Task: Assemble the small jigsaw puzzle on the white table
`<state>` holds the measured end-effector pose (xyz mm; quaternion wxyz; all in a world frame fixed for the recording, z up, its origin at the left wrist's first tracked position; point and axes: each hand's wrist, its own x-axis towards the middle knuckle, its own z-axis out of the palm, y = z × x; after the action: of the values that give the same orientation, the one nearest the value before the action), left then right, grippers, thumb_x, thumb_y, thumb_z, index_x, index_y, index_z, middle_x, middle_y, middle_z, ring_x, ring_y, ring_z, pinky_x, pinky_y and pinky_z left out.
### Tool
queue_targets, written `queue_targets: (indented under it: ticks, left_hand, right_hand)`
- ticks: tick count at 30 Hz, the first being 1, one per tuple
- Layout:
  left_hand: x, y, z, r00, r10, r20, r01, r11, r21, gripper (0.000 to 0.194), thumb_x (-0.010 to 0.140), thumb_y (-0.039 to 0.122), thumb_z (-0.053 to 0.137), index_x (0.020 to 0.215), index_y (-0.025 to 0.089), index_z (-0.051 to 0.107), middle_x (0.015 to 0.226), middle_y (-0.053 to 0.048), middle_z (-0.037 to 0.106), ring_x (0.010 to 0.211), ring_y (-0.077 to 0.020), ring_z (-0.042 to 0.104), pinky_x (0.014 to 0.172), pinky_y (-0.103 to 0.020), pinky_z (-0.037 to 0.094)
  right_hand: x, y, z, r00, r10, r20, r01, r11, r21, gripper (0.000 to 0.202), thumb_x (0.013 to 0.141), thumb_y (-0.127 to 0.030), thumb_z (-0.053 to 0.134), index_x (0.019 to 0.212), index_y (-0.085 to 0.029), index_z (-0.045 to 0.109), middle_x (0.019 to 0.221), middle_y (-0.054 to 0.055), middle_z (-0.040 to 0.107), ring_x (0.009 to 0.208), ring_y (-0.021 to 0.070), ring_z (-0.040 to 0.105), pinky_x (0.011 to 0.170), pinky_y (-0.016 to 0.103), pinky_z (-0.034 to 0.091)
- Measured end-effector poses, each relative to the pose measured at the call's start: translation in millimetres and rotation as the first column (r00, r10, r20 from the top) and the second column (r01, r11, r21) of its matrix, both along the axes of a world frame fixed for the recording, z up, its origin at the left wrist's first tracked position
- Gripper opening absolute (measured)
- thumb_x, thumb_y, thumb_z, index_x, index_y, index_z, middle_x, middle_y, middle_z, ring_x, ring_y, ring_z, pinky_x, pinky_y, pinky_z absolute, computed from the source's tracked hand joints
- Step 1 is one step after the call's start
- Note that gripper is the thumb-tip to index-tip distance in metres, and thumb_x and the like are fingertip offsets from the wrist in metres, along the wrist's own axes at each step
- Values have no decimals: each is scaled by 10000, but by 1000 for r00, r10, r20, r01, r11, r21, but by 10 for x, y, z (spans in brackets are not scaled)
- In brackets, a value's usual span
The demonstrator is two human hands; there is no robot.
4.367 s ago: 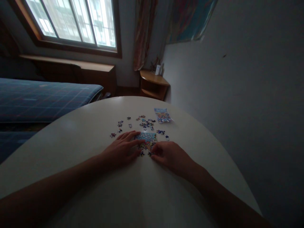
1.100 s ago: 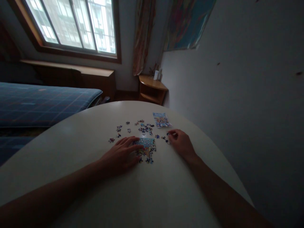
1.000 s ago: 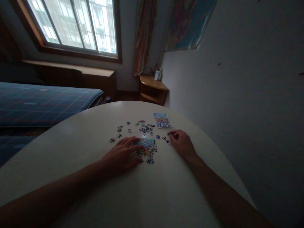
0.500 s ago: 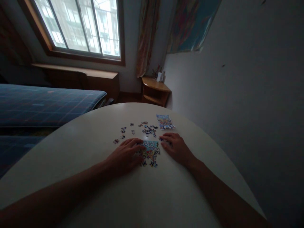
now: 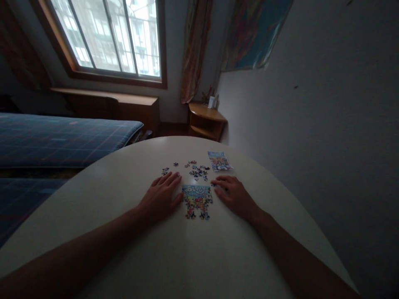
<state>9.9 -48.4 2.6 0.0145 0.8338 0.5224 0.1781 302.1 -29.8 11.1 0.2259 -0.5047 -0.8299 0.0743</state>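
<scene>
A partly joined jigsaw puzzle (image 5: 197, 193) lies on the white round table, its top edge straight and its lower edge gapped. My left hand (image 5: 162, 194) rests flat to its left, fingers spread; the fingertips reach a loose piece, and the hand covers the spot where other pieces lay. To the right of the puzzle, my right hand (image 5: 233, 193) is curled, with a small dark puzzle piece (image 5: 213, 184) between its thumb and index fingertip. Several loose puzzle pieces (image 5: 198, 172) are clustered beyond the joined part. More loose pieces (image 5: 165, 170) lie past my left fingers.
A printed picture sheet (image 5: 220, 161) lies behind my right hand on the white table (image 5: 193, 257). Beyond the table's left edge is a mattress with a blue plaid cover (image 5: 68, 139). A wooden corner stand (image 5: 207, 112) stands past the far edge, and a wall runs along the right.
My left hand has slid off the joined puzzle, leftward and away from me, onto loose pieces, uncovering the puzzle's left side. My right hand stays in place. The view has shifted slightly.
</scene>
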Motion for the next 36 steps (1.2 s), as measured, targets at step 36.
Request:
queue_targets:
  ticks: [36]
  left_hand:
    - [-385, 372, 62, 980, 149, 132, -148, 989, -22, 348, 889, 210, 450, 1185, 167, 628, 1156, -115, 685, 1104, -268, 597, 1008, -450, 476]
  right_hand:
    - [9, 13, 8, 998, 9, -59, -9, 1000, 1, 309, 918, -338, 564, 1178, -251, 706, 1232, 92, 671, 1168, 272, 574, 1045, 512, 424]
